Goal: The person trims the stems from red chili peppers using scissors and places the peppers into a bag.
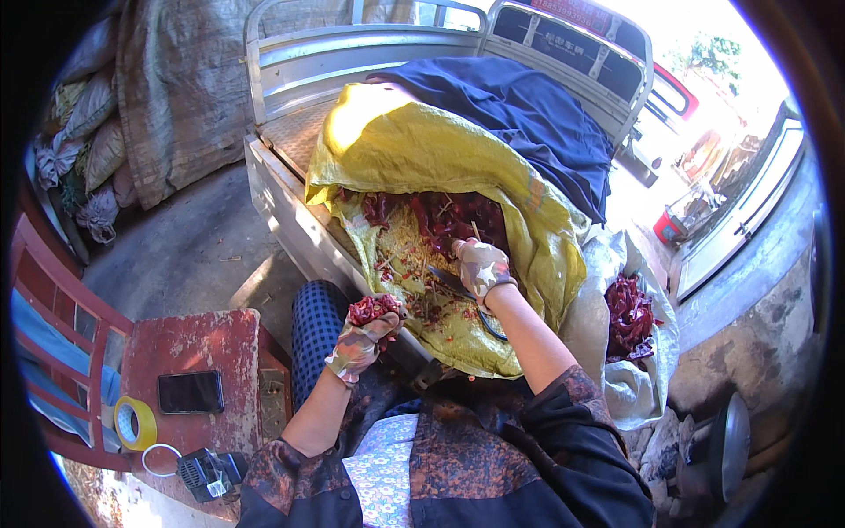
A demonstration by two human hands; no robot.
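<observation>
two sacks lie before us: a yellow sack [422, 150] spread open on the truck bed [290, 132], dried chillies [449, 216] heaped in it, and a white sack [616, 370] with more chillies at our right. our right hand [481, 268], gloved, grips scissors [458, 286] over the heap. our left hand [361, 339] clutches a chilli bunch [371, 308]. a phone [190, 392] and tape [134, 422] rest on the red table [211, 339].

Stained patterned gloves on left hand [359, 341] and right hand [481, 269] — dark rust-mottled sleeves, floral apron
</observation>
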